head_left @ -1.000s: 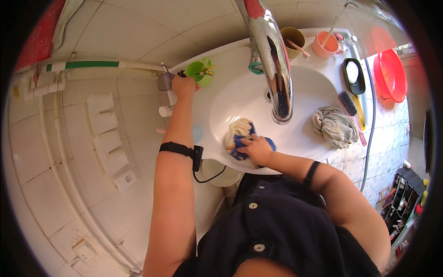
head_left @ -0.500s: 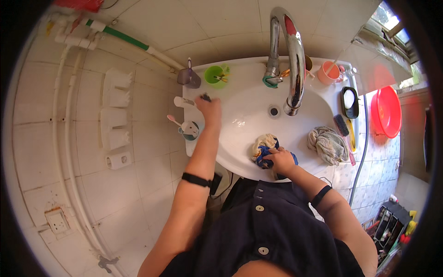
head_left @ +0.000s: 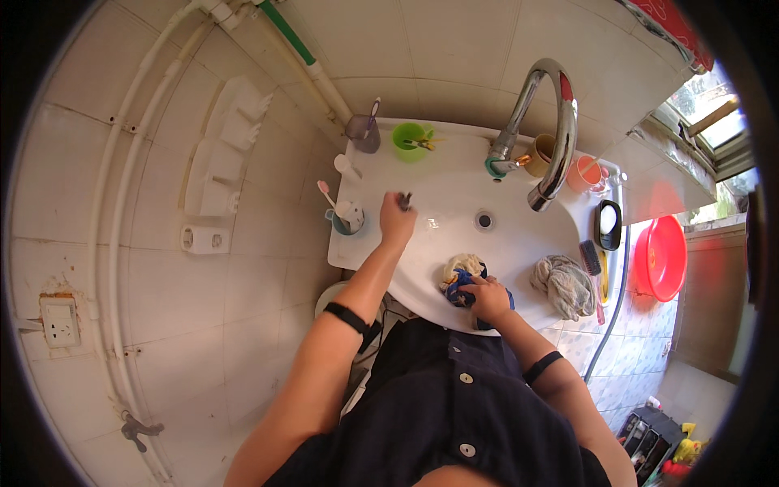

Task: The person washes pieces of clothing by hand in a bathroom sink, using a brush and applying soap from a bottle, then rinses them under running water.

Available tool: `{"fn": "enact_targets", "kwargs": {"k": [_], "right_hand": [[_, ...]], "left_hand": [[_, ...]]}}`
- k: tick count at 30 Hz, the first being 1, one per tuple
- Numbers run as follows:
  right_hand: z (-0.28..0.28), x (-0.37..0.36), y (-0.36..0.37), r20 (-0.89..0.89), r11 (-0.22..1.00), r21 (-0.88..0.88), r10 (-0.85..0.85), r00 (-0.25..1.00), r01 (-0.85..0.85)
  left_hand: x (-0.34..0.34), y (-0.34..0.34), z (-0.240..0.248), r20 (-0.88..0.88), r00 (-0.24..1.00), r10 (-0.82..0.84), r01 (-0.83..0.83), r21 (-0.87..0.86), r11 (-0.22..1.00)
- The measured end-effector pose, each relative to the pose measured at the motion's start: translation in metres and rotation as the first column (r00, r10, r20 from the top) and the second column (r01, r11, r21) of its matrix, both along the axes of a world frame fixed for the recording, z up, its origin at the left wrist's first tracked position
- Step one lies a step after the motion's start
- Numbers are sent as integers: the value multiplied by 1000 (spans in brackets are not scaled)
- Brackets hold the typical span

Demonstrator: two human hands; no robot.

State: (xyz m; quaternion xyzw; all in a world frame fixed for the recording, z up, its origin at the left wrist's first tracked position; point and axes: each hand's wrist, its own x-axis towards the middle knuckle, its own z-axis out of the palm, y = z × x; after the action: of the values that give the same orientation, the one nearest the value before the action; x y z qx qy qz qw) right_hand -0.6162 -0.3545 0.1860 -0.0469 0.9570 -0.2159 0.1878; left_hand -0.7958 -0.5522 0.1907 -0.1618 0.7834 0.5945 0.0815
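My left hand (head_left: 397, 221) is closed round a small dark thing (head_left: 405, 201) that pokes out past the fingers; its kind is unclear. The hand hovers over the left side of the white washbasin (head_left: 454, 180). My right hand (head_left: 490, 300) grips a bunched blue and cream cloth (head_left: 464, 268) at the basin's near edge, fingers pressed into it. To the right of that hand a crumpled grey cloth (head_left: 562, 286) lies in the basin. A white tube (head_left: 347, 168) and a cup with a pink toothbrush (head_left: 347, 219) stand left of my left hand.
A chrome tap (head_left: 560, 130) arches over the basin. Along the rim stand a green cup (head_left: 411, 143), a grey toothbrush holder (head_left: 363, 134), a pink mug (head_left: 584, 174), a soap dish (head_left: 607, 225) and a brush (head_left: 590, 258). Beyond lies a red basin (head_left: 661, 258).
My left hand has come nearer to me, away from the cups at the back rim, still closed on the dark thing. My right hand stays on the cloth. The whole view has shifted.
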Motion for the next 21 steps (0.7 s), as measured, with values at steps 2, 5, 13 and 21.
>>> {"fn": "enact_targets", "kwargs": {"k": [2, 5, 13, 21], "right_hand": [[0, 1, 1, 11, 1000, 14, -4, 1000, 4], [-3, 2, 2, 11, 1000, 16, -15, 1000, 15], [5, -2, -5, 3, 999, 8, -41, 999, 41], [0, -4, 1, 35, 997, -48, -59, 998, 61]], "left_hand": [[-22, 17, 7, -352, 912, -213, 55, -409, 911], [-52, 43, 45, -382, 829, -408, 99, -618, 780], [-106, 48, 28, 111, 742, -662, 434, -832, 346], [-111, 37, 11, -275, 712, -646, 314, -698, 644]]}}
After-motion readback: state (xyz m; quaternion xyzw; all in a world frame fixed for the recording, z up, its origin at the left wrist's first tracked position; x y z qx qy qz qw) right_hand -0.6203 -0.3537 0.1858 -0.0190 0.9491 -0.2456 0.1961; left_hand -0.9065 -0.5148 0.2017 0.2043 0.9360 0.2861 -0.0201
